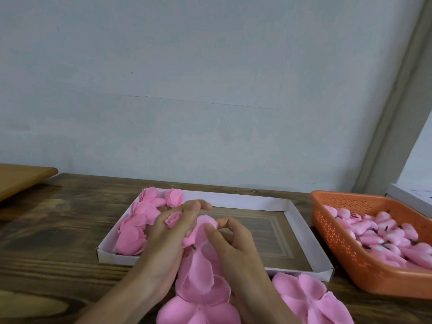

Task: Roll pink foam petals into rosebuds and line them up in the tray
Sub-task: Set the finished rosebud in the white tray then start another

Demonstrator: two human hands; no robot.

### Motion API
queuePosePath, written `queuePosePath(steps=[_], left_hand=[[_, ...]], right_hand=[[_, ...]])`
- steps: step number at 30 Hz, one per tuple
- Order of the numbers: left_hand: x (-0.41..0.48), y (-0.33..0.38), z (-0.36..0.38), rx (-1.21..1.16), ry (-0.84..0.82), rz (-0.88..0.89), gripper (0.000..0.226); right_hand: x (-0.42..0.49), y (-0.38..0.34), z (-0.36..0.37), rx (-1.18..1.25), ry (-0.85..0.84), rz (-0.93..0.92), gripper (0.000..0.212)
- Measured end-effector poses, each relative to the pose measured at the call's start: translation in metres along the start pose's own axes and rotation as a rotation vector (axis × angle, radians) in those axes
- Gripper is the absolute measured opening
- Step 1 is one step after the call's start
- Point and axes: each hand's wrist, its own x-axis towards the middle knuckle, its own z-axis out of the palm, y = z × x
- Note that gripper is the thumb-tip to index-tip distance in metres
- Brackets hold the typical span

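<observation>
My left hand (pixel 168 237) is curled round a half-rolled rosebud (pixel 174 219), with a dark stem tip poking out under my palm. Just to its right, my right hand (pixel 233 244) pinches the top edge of a pink foam petal (pixel 203 251) between thumb and forefinger. Beyond my left knuckles, finished buds (pixel 138 220) crowd the left end of the white tray (pixel 245 201). Loose petals (pixel 308 298) lie beside my right wrist, and an orange basket (pixel 327 220) sits well off to that hand's right
</observation>
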Motion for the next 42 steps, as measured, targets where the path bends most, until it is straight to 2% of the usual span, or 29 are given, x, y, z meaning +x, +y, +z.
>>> queuePosePath(steps=[5,11,17,20,29,31,34,39,42], left_hand=[[0.0,-0.002,0.001,0.047,0.011,0.007,0.048],[-0.001,-0.005,0.003,0.129,0.039,0.011,0.04],[-0.001,-0.006,0.005,0.187,0.101,0.148,0.028],[0.0,-0.006,0.002,0.243,0.056,0.259,0.033],[0.002,-0.001,-0.005,0.218,-0.02,0.311,0.052],[0.002,0.0,-0.008,0.224,-0.057,0.314,0.046],[0.002,0.0,-0.008,0.228,-0.105,0.328,0.038],[0.002,0.0,-0.01,0.168,-0.117,0.349,0.058],[0.001,0.001,-0.01,0.207,-0.092,0.371,0.061]], right_hand=[[0.0,0.0,0.0,0.019,-0.008,-0.027,0.02],[0.0,-0.002,0.003,0.087,-0.034,-0.078,0.025],[-0.001,-0.005,0.007,0.085,-0.091,-0.165,0.02],[-0.004,-0.007,0.008,0.087,-0.149,-0.218,0.011],[-0.001,-0.013,0.003,0.075,-0.291,-0.305,0.02],[0.001,-0.013,-0.001,0.047,-0.308,-0.329,0.029],[0.002,-0.012,-0.001,0.053,-0.281,-0.398,0.031],[-0.001,-0.008,0.007,0.06,-0.188,-0.473,0.032],[-0.004,-0.009,0.009,0.072,-0.146,-0.507,0.027]])
